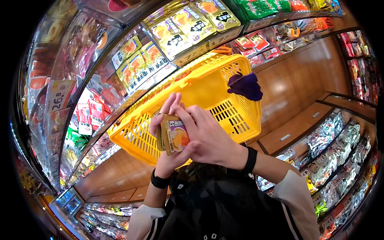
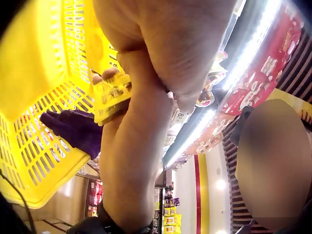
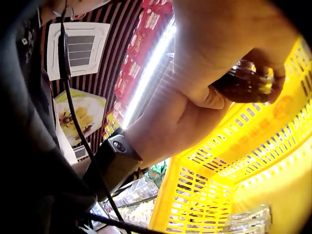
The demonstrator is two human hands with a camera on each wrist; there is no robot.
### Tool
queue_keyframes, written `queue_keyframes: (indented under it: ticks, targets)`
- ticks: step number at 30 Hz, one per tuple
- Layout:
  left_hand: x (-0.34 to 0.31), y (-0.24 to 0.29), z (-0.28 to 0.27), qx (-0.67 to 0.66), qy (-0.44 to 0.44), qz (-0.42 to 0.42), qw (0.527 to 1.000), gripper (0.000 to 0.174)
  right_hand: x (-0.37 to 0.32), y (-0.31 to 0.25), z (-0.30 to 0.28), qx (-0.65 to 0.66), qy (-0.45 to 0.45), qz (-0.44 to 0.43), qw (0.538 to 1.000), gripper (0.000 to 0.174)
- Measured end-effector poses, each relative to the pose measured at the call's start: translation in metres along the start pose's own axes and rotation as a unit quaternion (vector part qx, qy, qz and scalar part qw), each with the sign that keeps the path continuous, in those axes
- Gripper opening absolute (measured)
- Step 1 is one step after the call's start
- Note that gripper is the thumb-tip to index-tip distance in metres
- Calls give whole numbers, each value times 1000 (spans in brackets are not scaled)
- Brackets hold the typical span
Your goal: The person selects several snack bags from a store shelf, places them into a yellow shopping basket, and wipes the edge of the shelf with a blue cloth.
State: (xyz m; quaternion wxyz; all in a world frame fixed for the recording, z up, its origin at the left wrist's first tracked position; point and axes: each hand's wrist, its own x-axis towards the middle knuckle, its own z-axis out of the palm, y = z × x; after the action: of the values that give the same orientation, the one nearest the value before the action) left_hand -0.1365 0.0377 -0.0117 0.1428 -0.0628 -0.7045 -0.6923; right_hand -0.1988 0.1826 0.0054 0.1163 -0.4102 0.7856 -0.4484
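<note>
A small stack of gold snack packets (image 1: 176,136), printed with orange food, is held between both hands over the basket. My left hand (image 1: 169,161) grips the stack from behind and below, its fingers showing past the far edge. From the other side, my right hand (image 1: 210,136) closes over the stack, thumb along the near edge and fingers over the top. The left wrist view shows a yellow packet (image 2: 112,99) beside the fingers. In the right wrist view, a dark shiny packet surface (image 3: 243,85) shows under the right hand.
Below the hands is a yellow shopping basket (image 1: 224,88) with slotted walls. A purple cloth (image 1: 246,87) hangs at its right end; clear packets (image 3: 248,220) lie inside. Shelves with gold packets (image 1: 172,36) rise ahead, wrapped snacks (image 1: 90,114) at left, bagged goods (image 1: 340,140) at right.
</note>
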Motion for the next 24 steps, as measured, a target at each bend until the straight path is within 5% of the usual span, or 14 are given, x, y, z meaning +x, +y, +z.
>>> queue_keyframes:
  ticks: [4, 8, 10, 12, 14, 15, 16, 17, 18, 20, 22, 24]
  targets:
    - [25, 11, 4, 27, -31, -46, 998, 120, 27, 17, -52, -37, -11, -8, 999, 78]
    - [60, 28, -11, 174, -69, -58, 981, 107, 75, 56, -106, -140, 29, -124, 982, 61]
    - [75, 31, -17, 259, -85, -33, 962, 95, 99, 71, -128, -134, 2, -97, 986, 72]
    - [83, 24, -18, 272, -71, -5, 960, 86, 133, 96, -140, -235, 79, -188, 950, 41]
    - [87, 21, -20, 351, -96, 1, 931, 81, 146, 126, -156, -462, -130, -163, 862, 74]
    - [83, 16, -21, 324, -99, -28, 940, 80, 157, 123, -147, -463, -129, -164, 862, 74]
    - [81, 12, -20, 326, -96, -28, 940, 80, 175, 116, -129, -344, 66, -123, 929, 44]
    - [77, 8, -20, 327, -89, -36, 940, 78, 187, 112, -119, -202, 255, -75, 943, 19]
    - [73, 5, -21, 327, -83, -45, 940, 76, 194, 119, -130, -200, 254, -78, 943, 19]
    - [70, 4, -19, 338, -72, -34, 938, 72, 205, 134, -163, 6, -53, -168, 984, 14]
    - [69, 2, -20, 346, -64, -22, 936, 68, 209, 137, -159, 27, -39, -174, 984, 15]
    - [67, 0, -22, 328, -48, -20, 943, 65, 219, 159, -142, -9, 72, -164, 984, 12]
